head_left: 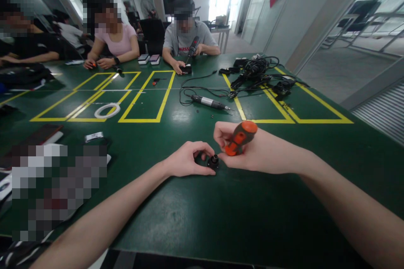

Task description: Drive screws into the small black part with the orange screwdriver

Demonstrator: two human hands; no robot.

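My left hand (189, 159) rests on the green table, its thumb and fingers closed around a small black round part (213, 162) with a short metal cylinder standing up from it. Just to the right, my right hand (249, 149) grips an orange and dark grey screwdriver (241, 138) by its handle. The screwdriver leans, with its butt end up and to the right. Its lower end points toward the black part, but my fingers hide the tip, so I cannot tell whether it touches.
Beyond my hands lies a corded electric screwdriver (210, 102), with tangled black cables (257, 71) behind it. A white tape roll (107, 110) sits inside yellow tape lines on the green table (252, 218). Across the table, a person in grey (189, 35) holds a power tool.
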